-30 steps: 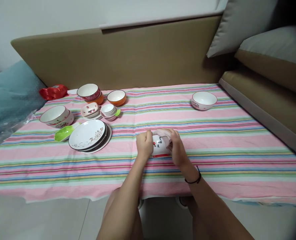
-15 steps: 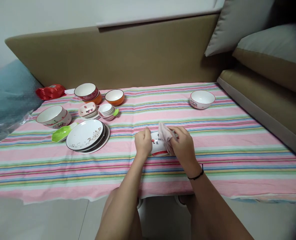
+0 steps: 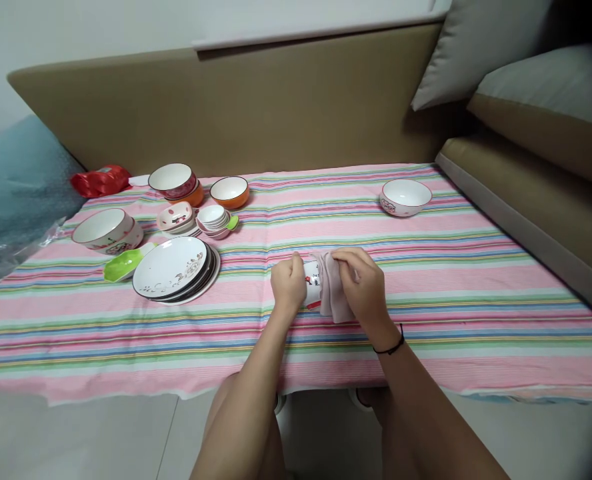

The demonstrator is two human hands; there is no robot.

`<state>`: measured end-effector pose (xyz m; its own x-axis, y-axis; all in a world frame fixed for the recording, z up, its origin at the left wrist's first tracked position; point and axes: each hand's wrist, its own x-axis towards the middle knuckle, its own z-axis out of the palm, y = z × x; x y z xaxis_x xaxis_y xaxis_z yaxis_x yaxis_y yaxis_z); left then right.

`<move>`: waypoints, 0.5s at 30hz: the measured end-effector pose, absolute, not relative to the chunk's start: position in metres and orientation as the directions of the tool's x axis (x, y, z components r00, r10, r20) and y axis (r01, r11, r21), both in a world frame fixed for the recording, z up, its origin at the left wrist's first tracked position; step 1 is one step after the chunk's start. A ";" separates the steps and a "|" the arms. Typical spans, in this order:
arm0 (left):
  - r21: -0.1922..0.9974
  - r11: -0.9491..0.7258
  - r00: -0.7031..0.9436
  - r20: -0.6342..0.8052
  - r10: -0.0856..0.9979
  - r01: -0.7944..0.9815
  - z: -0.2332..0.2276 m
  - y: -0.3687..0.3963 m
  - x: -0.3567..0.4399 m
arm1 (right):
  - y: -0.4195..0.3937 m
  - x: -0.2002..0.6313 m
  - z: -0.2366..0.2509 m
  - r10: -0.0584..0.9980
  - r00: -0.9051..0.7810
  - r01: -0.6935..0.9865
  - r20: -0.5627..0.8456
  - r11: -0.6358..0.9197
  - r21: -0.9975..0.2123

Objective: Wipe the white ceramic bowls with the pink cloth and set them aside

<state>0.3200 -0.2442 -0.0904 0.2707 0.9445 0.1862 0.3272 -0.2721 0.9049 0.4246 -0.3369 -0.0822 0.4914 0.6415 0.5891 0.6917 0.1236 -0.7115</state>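
Note:
My left hand point(image 3: 289, 285) is closed on the left side of a white bowl point(image 3: 313, 280) with a red rim and a small painted pattern. The bowl is tipped on its side just above the striped cloth, its outer wall showing. In my right hand point(image 3: 361, 281) is a pale pink cloth point(image 3: 335, 293), pinched between thumb and fingers and laid against the bowl's wall. The cloth hides the right part of the bowl.
Striped tablecloth point(image 3: 256, 353) underneath. At left stand stacked plates point(image 3: 169, 267), a green dish point(image 3: 121, 265), small white bowls point(image 3: 213, 215), orange bowls point(image 3: 230, 193) and a large white bowl point(image 3: 107, 230). Another white bowl point(image 3: 405, 198) sits at back right, near cushions point(image 3: 541, 100).
The pink cloth, bunched earlier, now hangs spread and covers more of the bowl's right side. My right hand has shifted slightly left; my left hand keeps its hold.

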 end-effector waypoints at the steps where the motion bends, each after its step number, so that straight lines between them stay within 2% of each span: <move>1: 0.901 -0.272 0.272 0.183 0.945 0.339 -0.090 -0.244 0.320 | -0.336 0.424 -0.082 0.661 0.469 0.685 0.586 0.146 -0.714; 6: 0.875 -0.326 0.338 0.203 0.919 0.359 -0.089 -0.248 0.320 | -0.330 0.420 -0.081 0.772 0.346 0.777 0.533 0.083 -0.624; 9: 0.859 -0.356 0.369 0.216 0.904 0.368 -0.088 -0.252 0.322 | -0.326 0.417 -0.081 0.767 0.396 0.786 0.505 0.001 -0.618; 13: 0.876 -0.346 0.389 0.205 0.898 0.337 -0.088 -0.253 0.322 | -0.324 0.417 -0.083 0.739 0.554 0.603 0.384 -0.038 -0.797; 15: 0.904 -0.314 0.384 0.191 0.903 0.289 -0.088 -0.250 0.321 | -0.322 0.421 -0.086 0.715 0.657 0.368 0.239 -0.028 -0.929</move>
<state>0.3211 -0.2501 -0.0884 0.3838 0.9034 0.1909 0.2894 -0.3141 0.9042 0.4208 -0.3223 -0.0864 0.6571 0.7149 0.2389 0.3680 -0.0277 -0.9294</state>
